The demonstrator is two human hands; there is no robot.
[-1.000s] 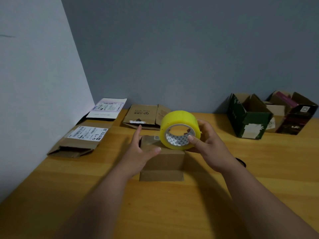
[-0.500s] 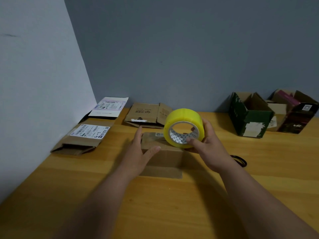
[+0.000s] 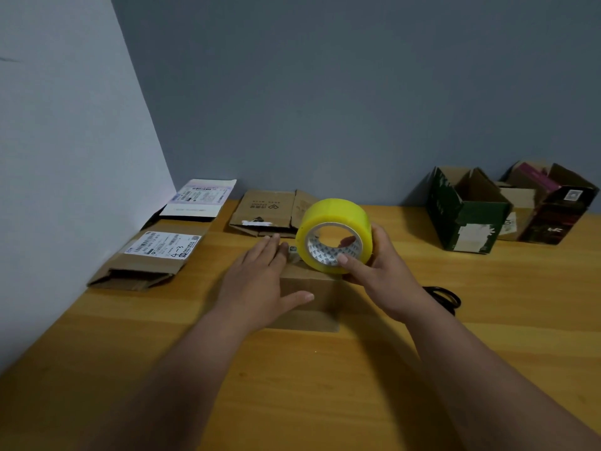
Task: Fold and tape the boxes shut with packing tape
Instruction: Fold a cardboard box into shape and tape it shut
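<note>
pressing flat on the box (image 3: 309,297), left hand (image 3: 260,284) spread, right hand (image 3: 387,281) gripping tape roll (image 3: 335,236), apparently touching box's far edge

The scene was dim, with soft, cool light and no hard glare. The left wall (image 3: 65,157) read paler than the grey-blue back wall (image 3: 357,92), so light seemed to reach it more. The desk (image 3: 325,385) showed a mild sheen in its middle and darkened towards the near corners. Soft shadows lay right of the forearms and behind the open boxes (image 3: 468,213). The yellow tape roll (image 3: 335,216) was the brightest thing. Wide-angle distortion bent the wall edge and stretched the forearms. Fine detail was slightly soft; label print was unreadable.
</note>
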